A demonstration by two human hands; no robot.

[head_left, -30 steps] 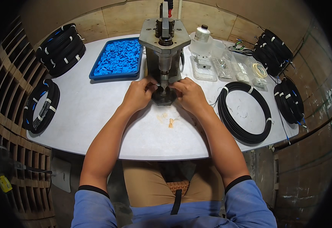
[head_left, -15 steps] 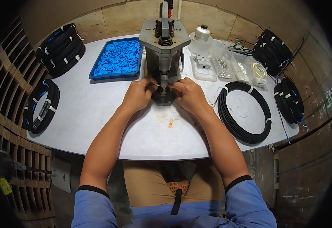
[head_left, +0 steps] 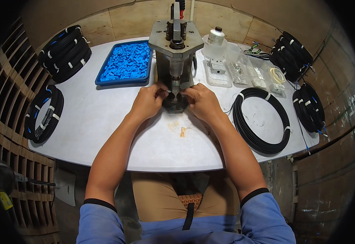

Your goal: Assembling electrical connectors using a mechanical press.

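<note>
A: Where is the held thing, seen from the grip?

B: A tiny pale sliver (head_left: 168,90), too small to be identified, is seen right at the fingertips of the bare left hand (head_left: 148,101). Just to the right of those fingertips, the upright steel rod (head_left: 176,83) of a tall grey metal press (head_left: 173,53) is placed. The sliver's long axis seems to be laid crosswise, toward the rod.

A: Which hand is nearer to it?

B: The left. The bare right hand (head_left: 204,100) is held across the rod, so the rod is flanked by both grips.

A: How far are the fingers parted?

B: The left thumb and forefinger are brought together, with the sliver apparently pinched between them. The right fingertips are drawn in close beside the rod; whether anything is clamped there cannot be told.

A: And around the grips?

B: To the right hand's right, a round, white-tied coil of black cable (head_left: 263,143) is laid flat. Beyond the left hand, bright blue small pieces (head_left: 126,61) are heaped in a dark blue rectangular tray (head_left: 122,83).
</note>
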